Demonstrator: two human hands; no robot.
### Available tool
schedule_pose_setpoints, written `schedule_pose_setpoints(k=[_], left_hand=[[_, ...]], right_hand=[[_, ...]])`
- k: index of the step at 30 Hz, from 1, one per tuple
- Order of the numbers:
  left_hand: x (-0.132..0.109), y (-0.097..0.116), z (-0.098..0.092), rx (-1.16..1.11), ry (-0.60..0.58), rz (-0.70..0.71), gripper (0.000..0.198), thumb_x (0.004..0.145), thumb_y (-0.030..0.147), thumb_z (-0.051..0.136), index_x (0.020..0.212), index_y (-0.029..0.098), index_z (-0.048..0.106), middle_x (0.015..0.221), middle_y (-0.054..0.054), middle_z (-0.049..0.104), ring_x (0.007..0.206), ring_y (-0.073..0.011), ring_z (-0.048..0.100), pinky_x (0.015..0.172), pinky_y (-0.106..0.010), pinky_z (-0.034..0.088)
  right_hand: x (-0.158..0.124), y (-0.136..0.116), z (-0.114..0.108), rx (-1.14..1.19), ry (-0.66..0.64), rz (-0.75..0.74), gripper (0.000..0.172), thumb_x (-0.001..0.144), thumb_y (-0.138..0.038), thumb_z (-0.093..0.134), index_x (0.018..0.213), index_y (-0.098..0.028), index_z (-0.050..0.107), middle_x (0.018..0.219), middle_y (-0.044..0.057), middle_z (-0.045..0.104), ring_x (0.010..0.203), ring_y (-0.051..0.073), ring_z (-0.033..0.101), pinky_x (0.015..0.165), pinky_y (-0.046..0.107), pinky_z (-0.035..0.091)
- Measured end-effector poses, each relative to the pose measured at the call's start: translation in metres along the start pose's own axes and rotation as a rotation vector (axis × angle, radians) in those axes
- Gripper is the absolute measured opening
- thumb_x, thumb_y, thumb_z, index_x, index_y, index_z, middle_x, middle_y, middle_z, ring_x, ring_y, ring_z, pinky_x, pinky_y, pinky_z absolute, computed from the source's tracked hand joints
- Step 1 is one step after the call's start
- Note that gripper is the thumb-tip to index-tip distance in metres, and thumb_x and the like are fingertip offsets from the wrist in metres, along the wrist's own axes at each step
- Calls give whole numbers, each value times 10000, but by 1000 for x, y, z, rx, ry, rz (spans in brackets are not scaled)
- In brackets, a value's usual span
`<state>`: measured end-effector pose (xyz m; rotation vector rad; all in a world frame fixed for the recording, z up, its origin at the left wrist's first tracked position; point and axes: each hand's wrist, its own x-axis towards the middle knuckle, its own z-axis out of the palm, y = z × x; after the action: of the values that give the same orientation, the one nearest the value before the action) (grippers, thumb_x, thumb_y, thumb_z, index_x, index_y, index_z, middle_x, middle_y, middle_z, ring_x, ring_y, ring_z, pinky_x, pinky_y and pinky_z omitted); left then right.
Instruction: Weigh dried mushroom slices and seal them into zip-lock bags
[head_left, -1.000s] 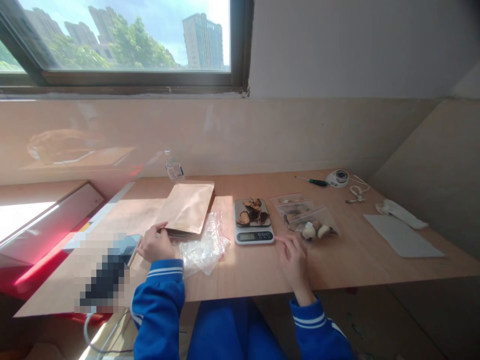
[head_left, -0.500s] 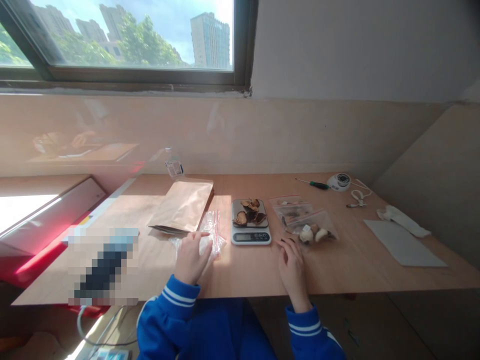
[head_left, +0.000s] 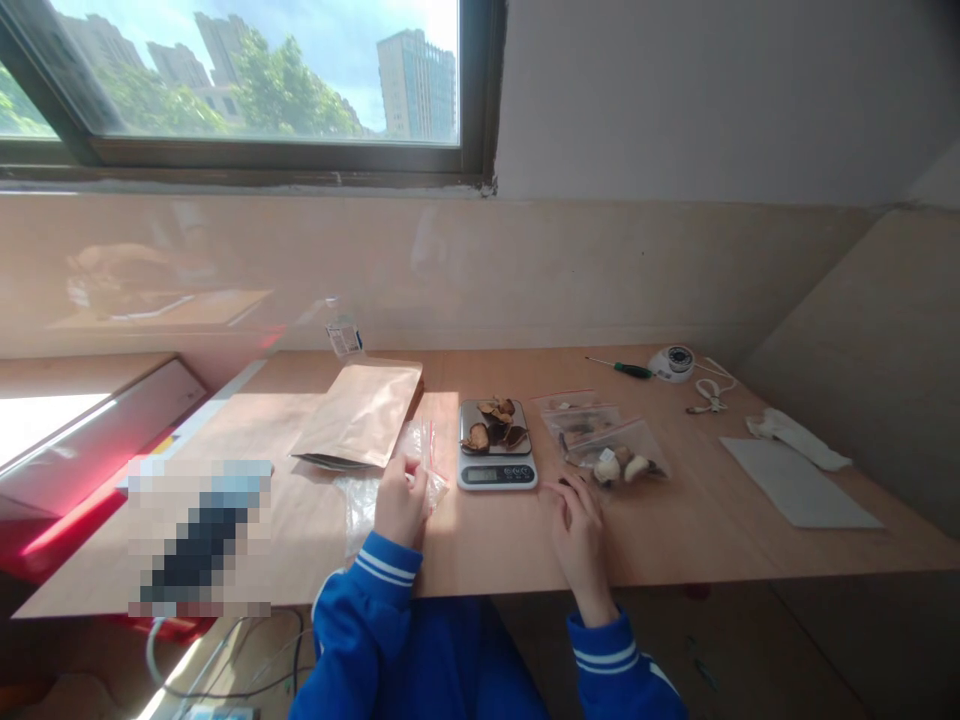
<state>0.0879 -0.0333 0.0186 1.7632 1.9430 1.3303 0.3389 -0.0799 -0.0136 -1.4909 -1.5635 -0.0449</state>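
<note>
My left hand is over a stack of clear zip bags with red seal lines. Its fingers are drawn together in a pinch at the bags' upper edge. A white kitchen scale stands between my hands, carrying several dried brown mushroom-like slices; its display is too small to read. My right hand rests on the table right of the scale, fingers loosely bent and slightly apart. A small dark spot shows at its fingertips, unclear. Just beyond it lies a zip bag of pale, rounded pieces.
A brown paper pouch lies behind the clear bags, near a plastic bottle. A blurred dark object is at left. Toward the back right are a screwdriver, a white dome camera with cable, a white sheet and a white cloth.
My left hand has moved right over the clear bags, and its spread fingers have come together. My right hand has stayed about where it was. The view has shifted slightly.
</note>
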Motion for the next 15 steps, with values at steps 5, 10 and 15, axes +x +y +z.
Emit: schedule_pose_setpoints(k=[5, 10, 15], left_hand=[[-28, 37, -13, -168, 212, 16, 118, 805, 272, 497, 869, 181, 536, 607, 42, 471, 514, -102, 469, 513, -235, 417], [-61, 70, -6, -395, 190, 150, 62, 824, 189, 487, 879, 179, 514, 706, 13, 525, 596, -91, 531, 540, -208, 454], [-65, 77, -6, -506, 469, 124, 60, 825, 219, 502, 865, 198, 464, 703, 21, 493, 580, -93, 512, 512, -224, 434]], right_hand=[[7, -47, -16, 199, -35, -29, 240, 899, -175, 395, 992, -208, 614, 980, 75, 627, 972, 209, 557, 873, 398, 433], [10, -111, -9, 404, -250, 99, 194, 895, -297, 453, 1003, -196, 579, 923, 60, 632, 867, 190, 580, 784, 319, 462], [4, -104, 2, 480, -413, 297, 317, 897, -336, 392, 649, -195, 529, 614, 13, 559, 612, 162, 539, 571, 253, 432]])
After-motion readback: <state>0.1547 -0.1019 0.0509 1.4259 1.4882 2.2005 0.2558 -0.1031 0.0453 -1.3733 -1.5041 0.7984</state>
